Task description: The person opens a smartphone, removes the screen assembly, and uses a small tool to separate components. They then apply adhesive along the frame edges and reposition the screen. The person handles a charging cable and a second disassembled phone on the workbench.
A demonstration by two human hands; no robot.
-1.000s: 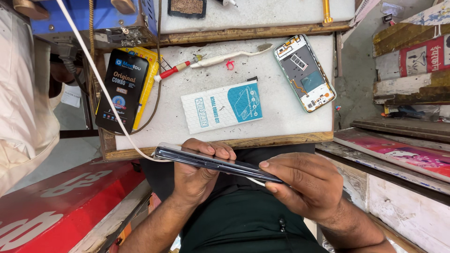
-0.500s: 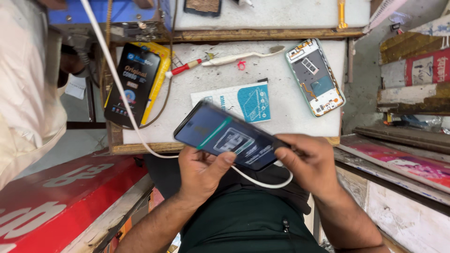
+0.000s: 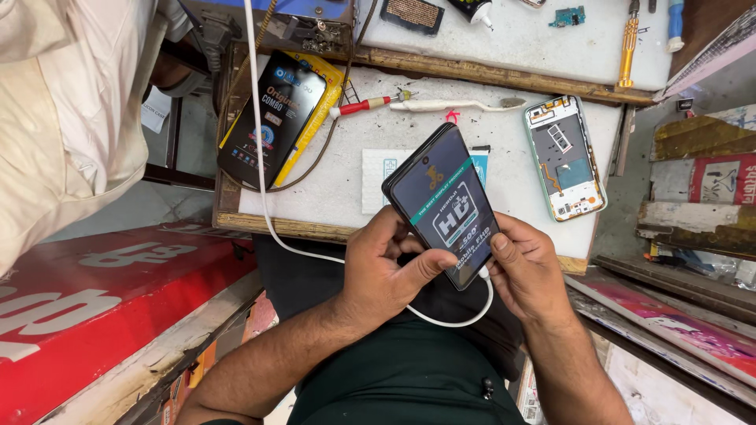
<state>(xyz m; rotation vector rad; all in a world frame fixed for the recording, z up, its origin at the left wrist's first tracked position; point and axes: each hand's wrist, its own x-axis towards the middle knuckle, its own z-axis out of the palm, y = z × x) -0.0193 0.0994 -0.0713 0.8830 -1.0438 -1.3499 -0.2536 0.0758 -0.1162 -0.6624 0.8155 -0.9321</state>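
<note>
Head view: left hand [image 3: 390,271] and right hand [image 3: 529,271] both grip a dark phone [image 3: 442,203], screen up, above the near edge of the bench [image 3: 331,181]. White cable [image 3: 441,321] loops from its lower end. Opened phone body [image 3: 565,157] lies on the bench, right.

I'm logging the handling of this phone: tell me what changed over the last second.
The phone, edge-on and nearly flat a second ago, was turned until its screen faces up and stands more upright. The left hand and right hand kept hold; the white cable stayed plugged in. The opened phone and black box stayed put.
</note>
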